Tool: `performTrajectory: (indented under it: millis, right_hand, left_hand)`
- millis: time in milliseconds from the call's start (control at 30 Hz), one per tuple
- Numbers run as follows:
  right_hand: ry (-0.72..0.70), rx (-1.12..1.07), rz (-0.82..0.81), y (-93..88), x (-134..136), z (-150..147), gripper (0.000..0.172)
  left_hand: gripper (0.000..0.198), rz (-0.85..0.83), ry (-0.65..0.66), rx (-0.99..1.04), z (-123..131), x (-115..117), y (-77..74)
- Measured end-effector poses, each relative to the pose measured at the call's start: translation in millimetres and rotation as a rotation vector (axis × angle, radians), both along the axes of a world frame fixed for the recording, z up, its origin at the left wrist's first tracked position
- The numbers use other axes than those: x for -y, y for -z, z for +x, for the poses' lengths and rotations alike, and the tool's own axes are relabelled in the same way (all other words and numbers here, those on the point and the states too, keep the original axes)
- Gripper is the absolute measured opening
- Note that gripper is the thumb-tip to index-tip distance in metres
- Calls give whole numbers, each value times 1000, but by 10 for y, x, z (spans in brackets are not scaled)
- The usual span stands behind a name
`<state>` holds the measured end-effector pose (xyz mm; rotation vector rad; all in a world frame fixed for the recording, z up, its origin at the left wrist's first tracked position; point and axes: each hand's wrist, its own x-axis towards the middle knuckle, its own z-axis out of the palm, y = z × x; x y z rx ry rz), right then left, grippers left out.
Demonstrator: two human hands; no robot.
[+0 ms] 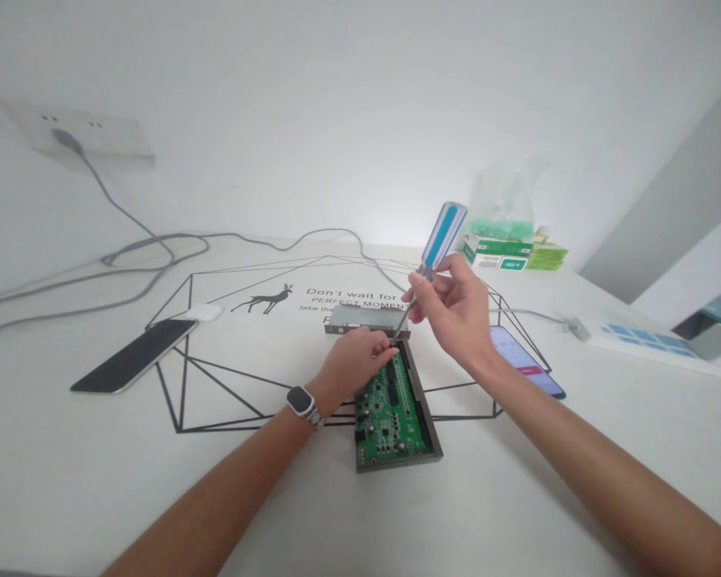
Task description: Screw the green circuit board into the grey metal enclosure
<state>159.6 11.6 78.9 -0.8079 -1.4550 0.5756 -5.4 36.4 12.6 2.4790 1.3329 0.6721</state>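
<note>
My right hand (460, 312) is closed round a screwdriver (443, 236) with a clear and blue handle, gripping it low near the shaft. The tool leans with its handle up and its shaft running down to the far end of a green circuit board (388, 429) in a dark metal housing. My left hand (357, 361), a watch on its wrist, rests over the board's far left part. Its fingertips are pinched together beside the screwdriver's tip; what lies between them is hidden. Just beyond the housing lies a grey metal cover (364, 318).
On the left lie a dark, flat phone-like slab (135, 354) and a white rounded object (207, 312). A lit phone (525, 361) is right of my right wrist. Boxes (497, 250) under a plastic bag (508, 188) stand by the wall. A grey cable (156, 240) runs from a wall socket (111, 136).
</note>
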Motion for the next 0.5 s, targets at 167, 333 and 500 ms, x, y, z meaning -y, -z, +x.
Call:
performTrajectory:
  millis: [167, 333, 500]
  right_hand:
    - [20, 7, -1, -8, 14, -11, 38]
    - [58, 30, -12, 15, -37, 25, 38]
    - [93, 99, -55, 93, -117, 72, 33]
  left_hand:
    - [24, 14, 7, 26, 17, -10, 29]
    - [23, 8, 11, 76, 42, -5, 65]
    - [27, 8, 15, 140, 26, 1, 51]
